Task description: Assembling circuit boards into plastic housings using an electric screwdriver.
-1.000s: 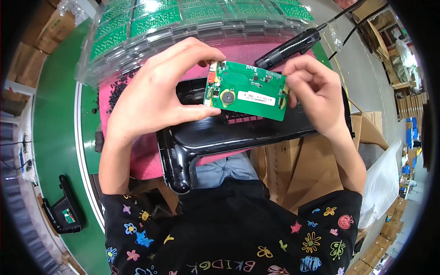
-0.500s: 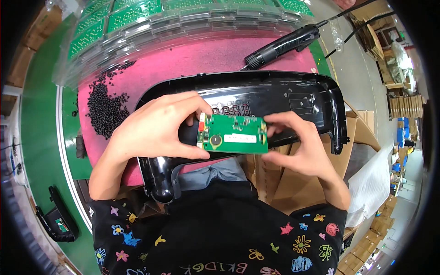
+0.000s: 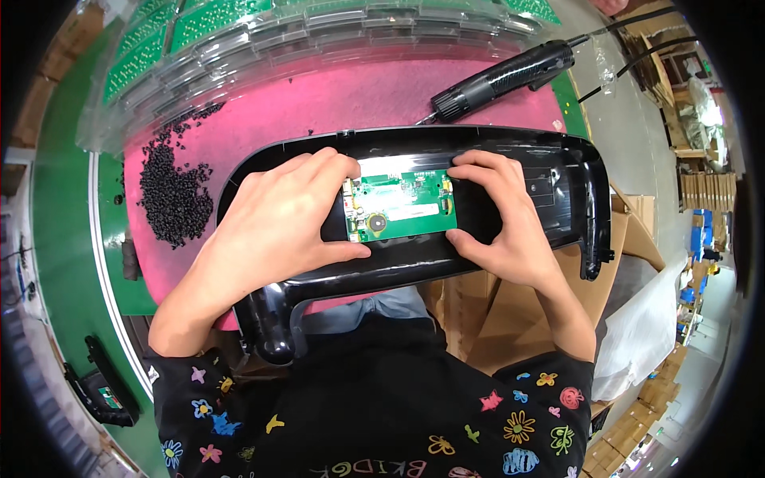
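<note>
A green circuit board [image 3: 410, 225] with a round dark part and a white label lies flat within the recess of a black plastic housing [image 3: 366, 275]. My left hand [image 3: 279, 211] grips the board's left end, thumb at the near corner and fingers at the far one. At the other end, my right hand [image 3: 502, 211] pinches the board's right edge between thumb and fingers. The housing's curved leg on the left reaches toward my lap. Whether the board rests fully on the housing floor is hard to tell.
Black screws [image 3: 171, 191] lie heaped on the pink mat [image 3: 343, 92] at left. A black electric screwdriver [image 3: 502, 80] lies behind the housing, its cable running right. Clear plastic trays [image 3: 279, 60] of green boards stand at the back. Cardboard [image 3: 518, 319] is at right.
Both hands have carried the circuit board away from me and down into the housing, covering the digit-display area. The housing has shifted slightly in view.
</note>
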A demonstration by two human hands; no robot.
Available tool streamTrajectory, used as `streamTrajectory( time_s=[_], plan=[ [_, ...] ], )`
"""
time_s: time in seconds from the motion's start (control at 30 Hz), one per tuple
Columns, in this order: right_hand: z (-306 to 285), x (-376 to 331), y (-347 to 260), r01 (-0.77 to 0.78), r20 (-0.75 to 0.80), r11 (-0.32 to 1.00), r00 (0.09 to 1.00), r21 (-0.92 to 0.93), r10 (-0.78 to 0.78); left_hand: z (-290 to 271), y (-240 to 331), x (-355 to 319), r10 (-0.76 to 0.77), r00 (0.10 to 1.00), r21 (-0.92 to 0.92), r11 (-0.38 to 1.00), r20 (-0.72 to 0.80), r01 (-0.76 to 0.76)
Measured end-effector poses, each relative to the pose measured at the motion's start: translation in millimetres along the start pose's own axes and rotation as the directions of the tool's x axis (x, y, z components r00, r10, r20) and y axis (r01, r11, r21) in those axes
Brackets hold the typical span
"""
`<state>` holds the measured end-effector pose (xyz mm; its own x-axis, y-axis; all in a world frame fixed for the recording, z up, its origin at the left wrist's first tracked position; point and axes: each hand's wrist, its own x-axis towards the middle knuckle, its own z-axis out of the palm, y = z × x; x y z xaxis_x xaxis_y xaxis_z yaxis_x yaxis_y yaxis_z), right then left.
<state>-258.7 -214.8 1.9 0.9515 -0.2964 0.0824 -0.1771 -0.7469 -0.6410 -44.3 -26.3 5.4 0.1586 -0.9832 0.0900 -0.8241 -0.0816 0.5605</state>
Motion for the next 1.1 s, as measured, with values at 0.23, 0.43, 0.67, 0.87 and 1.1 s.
streamTrajectory(
  time_s=[0.23,0.43,0.67,0.87,1.1],
  plan=[
    [2.2,1.7,2.7,-0.005,0.005,1.000,1.000,-0.010,0.005,2.2,-0.7,3.2,-0.029,0.999,0.029,0.999,0.027,0.028],
    [4.5,2.5,0.4,-0.012,0.010,1.000,1.000,-0.023,0.012,0.0,-1.4,1.3,-0.020,0.999,0.050,0.999,0.040,0.018],
    [5.4,4.0,-3.4,-0.035,0.018,0.999,0.999,-0.028,0.036,-1.1,-3.0,-0.5,-0.017,0.999,0.031,0.999,0.050,0.015],
    [6.1,7.9,-11.0,-0.004,0.016,0.995,1.000,-0.101,0.006,-6.8,-7.0,-7.2,0.032,0.998,0.026,0.999,0.053,-0.033],
    [8.5,4.2,-12.1,-0.084,0.036,0.993,0.995,-0.083,0.088,-0.5,-18.2,-16.6,0.105,0.994,-0.020,0.994,-0.007,-0.105]
  ],
)
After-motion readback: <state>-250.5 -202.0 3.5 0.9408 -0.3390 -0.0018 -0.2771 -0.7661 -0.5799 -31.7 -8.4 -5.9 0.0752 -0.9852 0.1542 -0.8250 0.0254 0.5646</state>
